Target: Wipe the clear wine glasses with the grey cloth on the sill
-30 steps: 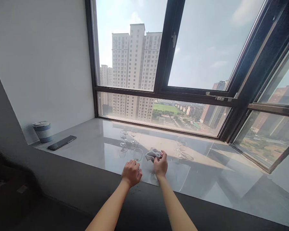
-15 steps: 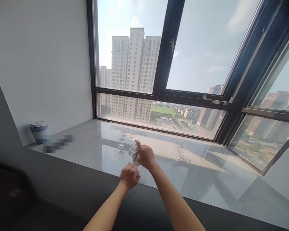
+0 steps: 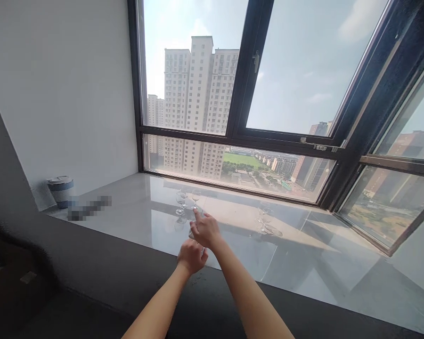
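Observation:
My left hand [image 3: 191, 256] is closed low on a wine glass at the front of the grey stone sill [image 3: 304, 263]; the glass itself is hidden behind my hands. My right hand [image 3: 205, 229] sits on top of that glass, curled over a grey cloth [image 3: 191, 234] of which only a sliver shows, with the index finger pointing up. Two clear wine glasses [image 3: 180, 202] stand upright just beyond my hands.
More clear glasses [image 3: 265, 219] stand to the right, one seemingly on its side. A striped lidded cup [image 3: 61, 190] and a blurred flat dark object [image 3: 88, 208] lie at the sill's left end. Dark window frames [image 3: 233, 136] bound the back.
My right hand lifted the cloth from the sill, carried it left onto the glass held by my left hand, and has now pressed down over it, hiding the cloth.

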The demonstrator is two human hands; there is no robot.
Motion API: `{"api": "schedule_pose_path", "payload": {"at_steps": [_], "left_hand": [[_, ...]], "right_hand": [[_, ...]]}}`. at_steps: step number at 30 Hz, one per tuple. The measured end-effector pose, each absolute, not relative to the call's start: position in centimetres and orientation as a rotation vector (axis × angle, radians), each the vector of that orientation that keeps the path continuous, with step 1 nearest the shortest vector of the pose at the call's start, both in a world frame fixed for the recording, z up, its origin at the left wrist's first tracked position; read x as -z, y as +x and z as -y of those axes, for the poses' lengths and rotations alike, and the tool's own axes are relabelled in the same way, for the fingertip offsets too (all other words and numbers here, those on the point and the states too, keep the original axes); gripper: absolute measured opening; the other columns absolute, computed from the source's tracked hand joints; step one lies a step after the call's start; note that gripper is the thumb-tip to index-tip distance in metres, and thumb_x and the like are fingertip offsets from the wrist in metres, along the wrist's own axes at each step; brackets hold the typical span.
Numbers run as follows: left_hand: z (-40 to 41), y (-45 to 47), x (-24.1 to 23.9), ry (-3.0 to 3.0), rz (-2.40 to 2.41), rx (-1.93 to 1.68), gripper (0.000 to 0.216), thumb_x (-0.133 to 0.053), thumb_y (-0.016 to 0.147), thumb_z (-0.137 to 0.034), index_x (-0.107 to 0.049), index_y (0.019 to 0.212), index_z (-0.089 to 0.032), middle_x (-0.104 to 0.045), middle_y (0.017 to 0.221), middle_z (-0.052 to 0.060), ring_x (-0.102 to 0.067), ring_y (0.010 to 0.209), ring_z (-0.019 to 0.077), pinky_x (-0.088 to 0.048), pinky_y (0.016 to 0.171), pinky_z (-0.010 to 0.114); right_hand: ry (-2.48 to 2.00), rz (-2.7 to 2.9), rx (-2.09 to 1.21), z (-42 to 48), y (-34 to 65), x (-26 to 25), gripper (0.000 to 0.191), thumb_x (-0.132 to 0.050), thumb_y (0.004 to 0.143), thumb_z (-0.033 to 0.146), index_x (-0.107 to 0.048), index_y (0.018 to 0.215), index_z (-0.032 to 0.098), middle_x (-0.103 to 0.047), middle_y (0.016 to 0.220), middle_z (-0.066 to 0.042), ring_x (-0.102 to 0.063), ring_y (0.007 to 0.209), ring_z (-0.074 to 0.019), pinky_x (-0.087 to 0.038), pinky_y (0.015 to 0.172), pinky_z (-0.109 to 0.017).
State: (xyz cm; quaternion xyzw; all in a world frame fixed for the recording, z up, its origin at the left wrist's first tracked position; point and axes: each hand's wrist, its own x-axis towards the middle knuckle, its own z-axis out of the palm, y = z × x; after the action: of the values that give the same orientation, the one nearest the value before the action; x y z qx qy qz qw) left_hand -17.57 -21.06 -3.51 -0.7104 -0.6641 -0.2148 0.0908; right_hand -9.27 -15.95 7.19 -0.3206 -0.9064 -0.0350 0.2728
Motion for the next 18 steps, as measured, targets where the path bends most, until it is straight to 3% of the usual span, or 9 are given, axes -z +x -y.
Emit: {"api": "schedule_pose_path", "payload": {"at_steps": [5, 12, 18], "left_hand": [[21.14, -17.6, 3.42, -2.121, 1.916, 0.696, 0.025, -0.045, 0.083, -0.028, -0.066, 0.095, -0.02, -0.066, 0.096, 0.012, -0.058, 0.091, 0.0278, -0.044, 0.076, 0.04], [21.28, -17.54, 3.25, -2.107, 1.928, 0.71, 0.022, -0.047, 0.082, -0.026, -0.064, 0.094, -0.02, -0.064, 0.1, 0.011, -0.056, 0.095, 0.0273, -0.044, 0.076, 0.039], [21.16, -17.54, 3.37, -2.099, 1.914, 0.729, 0.021, -0.048, 0.081, -0.026, -0.064, 0.093, -0.021, -0.064, 0.098, 0.011, -0.056, 0.095, 0.0279, -0.044, 0.076, 0.04]], "right_hand": [[-0.9, 2.464, 0.131, 15.45, -9.56, -6.84, 0.057, -0.04, 0.092, 0.032, -0.037, 0.145, 0.01, -0.072, 0.073, -0.008, -0.067, 0.09, -0.0249, -0.039, 0.098, -0.035], [-0.997, 2.487, 0.134, 15.28, -9.88, -6.88, 0.056, -0.044, 0.091, 0.036, -0.04, 0.144, 0.016, -0.071, 0.078, -0.009, -0.065, 0.088, -0.0261, -0.045, 0.078, -0.033], [-0.896, 2.519, 0.075, 15.18, -9.33, -6.92, 0.062, -0.05, 0.089, 0.031, -0.034, 0.147, 0.017, -0.071, 0.077, -0.008, -0.066, 0.089, -0.0264, -0.044, 0.085, -0.035]]}}
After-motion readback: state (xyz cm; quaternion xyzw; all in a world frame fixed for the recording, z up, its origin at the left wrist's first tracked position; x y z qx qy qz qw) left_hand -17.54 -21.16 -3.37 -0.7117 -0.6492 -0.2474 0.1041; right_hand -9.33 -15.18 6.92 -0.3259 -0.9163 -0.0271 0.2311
